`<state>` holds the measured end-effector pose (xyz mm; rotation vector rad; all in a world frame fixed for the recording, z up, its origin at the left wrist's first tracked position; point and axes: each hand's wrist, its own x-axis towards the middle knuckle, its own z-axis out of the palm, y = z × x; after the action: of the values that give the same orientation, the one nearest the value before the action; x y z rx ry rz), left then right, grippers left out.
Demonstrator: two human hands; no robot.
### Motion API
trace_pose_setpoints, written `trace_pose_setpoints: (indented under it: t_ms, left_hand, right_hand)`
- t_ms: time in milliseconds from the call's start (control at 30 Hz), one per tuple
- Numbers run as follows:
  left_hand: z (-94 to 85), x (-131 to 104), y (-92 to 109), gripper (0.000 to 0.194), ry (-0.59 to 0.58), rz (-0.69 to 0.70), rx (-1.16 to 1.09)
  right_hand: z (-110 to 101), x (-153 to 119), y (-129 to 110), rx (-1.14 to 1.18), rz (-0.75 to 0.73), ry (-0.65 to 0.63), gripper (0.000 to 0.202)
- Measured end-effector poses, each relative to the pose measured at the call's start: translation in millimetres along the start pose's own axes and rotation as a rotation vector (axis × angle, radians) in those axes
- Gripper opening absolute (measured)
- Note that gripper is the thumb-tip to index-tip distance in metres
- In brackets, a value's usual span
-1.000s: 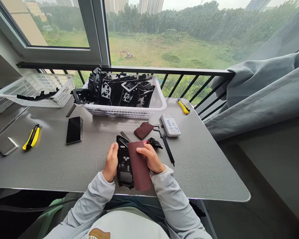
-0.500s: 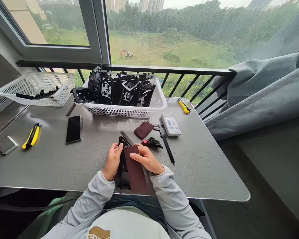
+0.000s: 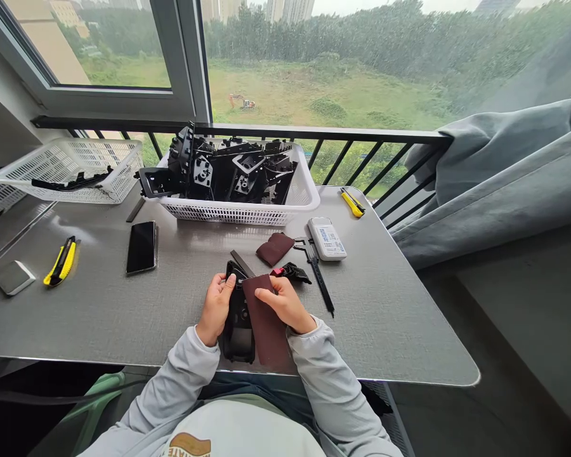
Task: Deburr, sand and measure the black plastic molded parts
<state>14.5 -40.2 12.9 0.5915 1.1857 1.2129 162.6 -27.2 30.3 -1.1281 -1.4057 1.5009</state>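
Note:
My left hand (image 3: 216,307) grips the upper left edge of a black plastic part (image 3: 240,336) at the table's front edge, thumb on top. In my right hand (image 3: 285,302) is a sheet of dark red-brown sandpaper (image 3: 268,327), pinched near its upper end. The sheet hangs down over the right side of the black part. Just beyond the hands lies a dark flat strip (image 3: 242,263). A small black piece with a red bit (image 3: 292,272) and a folded piece of sandpaper (image 3: 275,248) rest farther back.
A white basket (image 3: 228,214) heaped with black plastic parts stands at the back, another white basket (image 3: 76,149) at left. Around lie a phone (image 3: 141,247), two yellow utility knives (image 3: 61,261), a black caliper (image 3: 321,285) and a white case (image 3: 327,239).
My right hand has shifted slightly right with the sandpaper, uncovering more of the black part. The left hand keeps its hold in the same place.

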Motion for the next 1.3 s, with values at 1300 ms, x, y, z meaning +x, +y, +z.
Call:
trace_pose_setpoints:
  t_ms: [1300]
  left_hand:
    - [-12.4, 22, -14, 0.035, 0.209, 0.278, 0.212]
  right_hand:
    - [-1, 8, -2, 0.168, 0.101, 0.019, 0.026]
